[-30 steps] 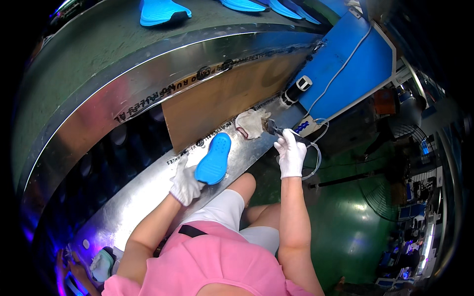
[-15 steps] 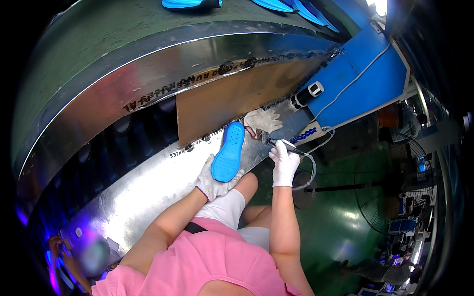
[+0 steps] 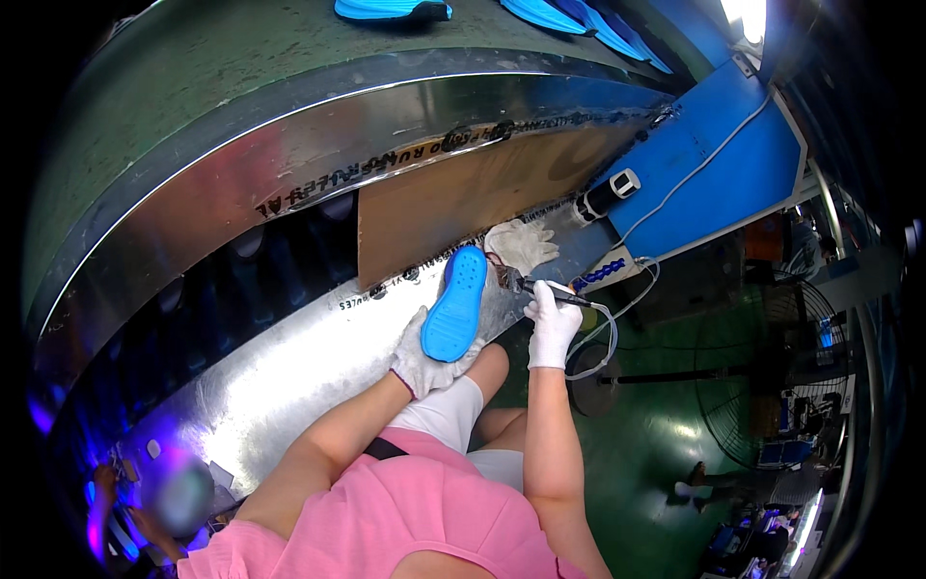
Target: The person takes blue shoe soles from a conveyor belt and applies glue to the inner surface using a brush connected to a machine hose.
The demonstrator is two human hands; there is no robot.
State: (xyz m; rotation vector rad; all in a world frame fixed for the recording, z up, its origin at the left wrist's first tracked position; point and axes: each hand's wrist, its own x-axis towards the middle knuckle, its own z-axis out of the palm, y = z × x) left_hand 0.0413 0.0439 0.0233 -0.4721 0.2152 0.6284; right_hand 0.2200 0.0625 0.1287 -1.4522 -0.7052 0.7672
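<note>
My left hand (image 3: 415, 359), in a pale knitted glove, holds a bright blue shoe sole (image 3: 451, 314) by its lower end, over the metal bench. The sole tilts slightly, with small holes showing in its upper part. My right hand (image 3: 552, 326), in a white glove, is closed round the dark handle of a brush (image 3: 521, 284) with a pale tube running from it. The brush's brown bristles sit just right of the sole's upper end; whether they touch it I cannot tell. Beyond them lies a loose pale glove (image 3: 522, 245) on the bench.
A brown cardboard sheet (image 3: 463, 198) leans behind the metal bench (image 3: 280, 372). Above it runs a green conveyor belt (image 3: 241, 82) carrying blue soles (image 3: 391, 10). A black-and-white cylinder (image 3: 610, 193) stands by a blue panel (image 3: 704, 145). At right is a floor fan (image 3: 762, 372).
My right hand has brought the brush slightly left and down, closer to the sole. The whole view has shifted a little; my left hand keeps its hold on the sole.
</note>
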